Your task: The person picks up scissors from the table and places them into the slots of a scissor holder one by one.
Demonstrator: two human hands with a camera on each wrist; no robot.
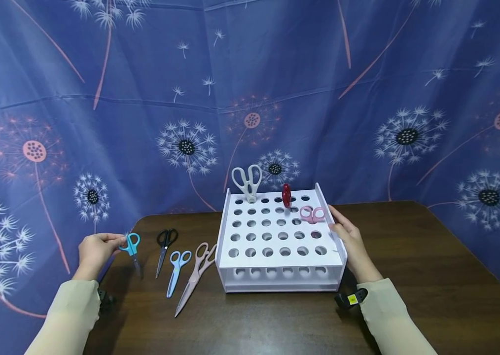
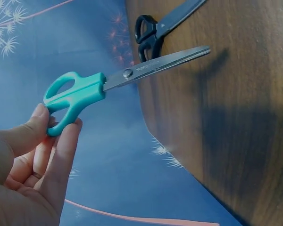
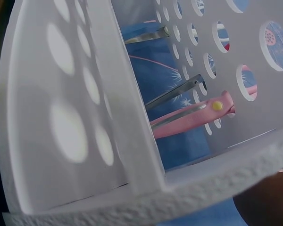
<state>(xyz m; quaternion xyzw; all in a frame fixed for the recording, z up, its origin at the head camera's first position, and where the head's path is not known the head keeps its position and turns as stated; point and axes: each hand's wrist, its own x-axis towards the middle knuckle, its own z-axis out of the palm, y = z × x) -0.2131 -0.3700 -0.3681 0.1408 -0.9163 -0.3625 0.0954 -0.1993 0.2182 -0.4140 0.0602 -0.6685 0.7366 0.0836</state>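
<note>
My left hand [image 1: 94, 250] pinches one handle loop of the teal scissors [image 1: 131, 244], held up at the table's left side. In the left wrist view, their closed blades [image 2: 155, 67] point away from the fingers. My right hand [image 1: 353, 241] holds the right side panel of a white rack [image 1: 272, 259] with rows of round holes. White-handled scissors [image 1: 248, 183], a red-handled pair [image 1: 286, 195] and pink scissors [image 1: 312, 215] stand in its holes. The right wrist view shows blades hanging under the top, one in a pink sheath [image 3: 193, 115]. Most right-hand fingers are hidden there.
On the wooden table [image 1: 432, 261], left of the rack, lie black scissors [image 1: 165, 246], light-blue scissors [image 1: 176, 271] and large pale-pink scissors [image 1: 194, 278], whose handle is beside the rack. A blue dandelion-print curtain [image 1: 321, 123] hangs behind the table.
</note>
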